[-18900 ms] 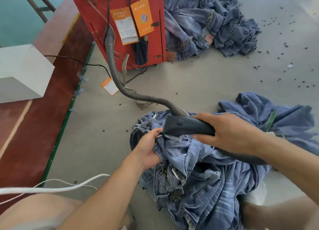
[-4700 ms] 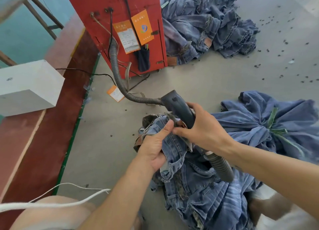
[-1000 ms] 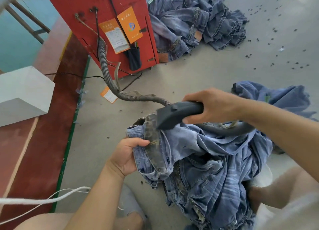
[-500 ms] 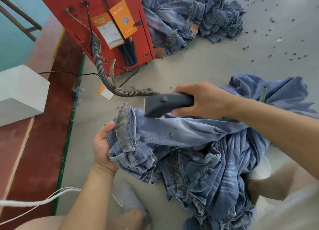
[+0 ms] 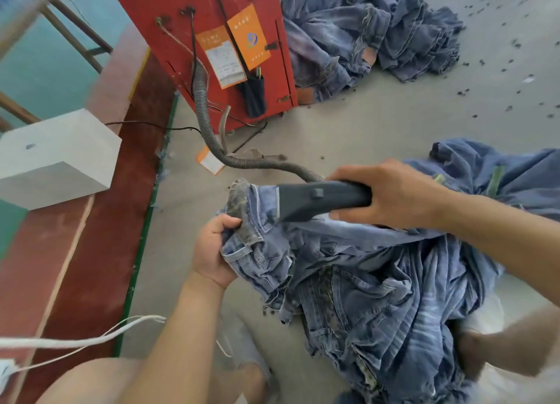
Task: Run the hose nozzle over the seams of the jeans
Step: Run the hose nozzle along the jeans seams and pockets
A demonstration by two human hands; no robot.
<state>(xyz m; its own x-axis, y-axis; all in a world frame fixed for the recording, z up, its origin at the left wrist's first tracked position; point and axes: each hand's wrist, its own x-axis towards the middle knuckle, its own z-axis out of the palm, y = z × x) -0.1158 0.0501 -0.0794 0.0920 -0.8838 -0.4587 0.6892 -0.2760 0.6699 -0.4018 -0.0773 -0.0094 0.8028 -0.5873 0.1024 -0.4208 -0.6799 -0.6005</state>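
Note:
A pair of blue jeans [image 5: 357,282] lies bunched across my lap and the floor. My left hand [image 5: 212,249] grips the bunched waistband end, whose dirty inner band stands up just above my fingers. My right hand [image 5: 385,193] holds the dark grey hose nozzle [image 5: 315,199] by its handle. The nozzle's wide mouth presses on the denim just right of the waistband. A ribbed grey hose [image 5: 212,140] runs from the nozzle up to the red machine [image 5: 206,40].
A heap of jeans [image 5: 363,31] lies behind the red machine, and more blue denim [image 5: 491,170] lies at the right. A white box [image 5: 54,158] sits on the red floor strip at the left. White cords [image 5: 91,340] cross the lower left. Dark specks dot the grey floor.
My left hand has shifted its grip on the waistband end, from beside it to below the upright band. The nozzle stays on the denim beside that band. The view has swung a little.

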